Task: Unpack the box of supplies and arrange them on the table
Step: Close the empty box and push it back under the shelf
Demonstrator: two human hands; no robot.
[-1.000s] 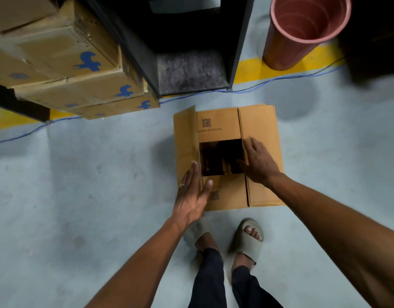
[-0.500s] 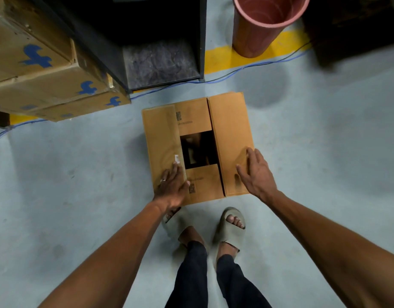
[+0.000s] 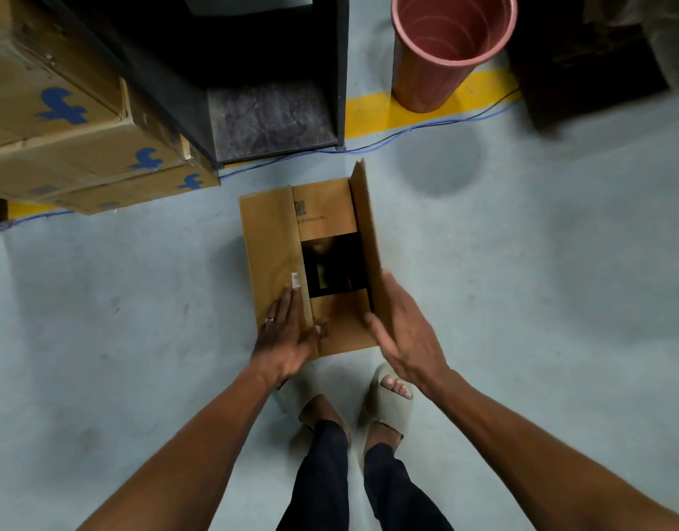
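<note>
A brown cardboard box (image 3: 270, 243) sits on the grey floor just ahead of my feet. Its left flap lies flat, and my left hand (image 3: 286, 335) rests on it with straight fingers. The right flap (image 3: 364, 231) stands upright. My right hand (image 3: 401, 335) holds that flap near its front end, thumb on the inner face and fingers behind it. A dark opening (image 3: 336, 266) in the middle shows the inside, where the contents are too dim to make out.
Stacked cardboard boxes (image 3: 73, 147) with blue marks fill the upper left. A black shelf unit (image 3: 253, 90) stands behind the box. A pink bucket (image 3: 445, 55) sits on a yellow floor line at upper right. A blue cable (image 3: 426, 128) runs along the floor.
The right flap, flat half a second ago, now stands upright with my right hand gripping it. My left hand stays on the left flap.
</note>
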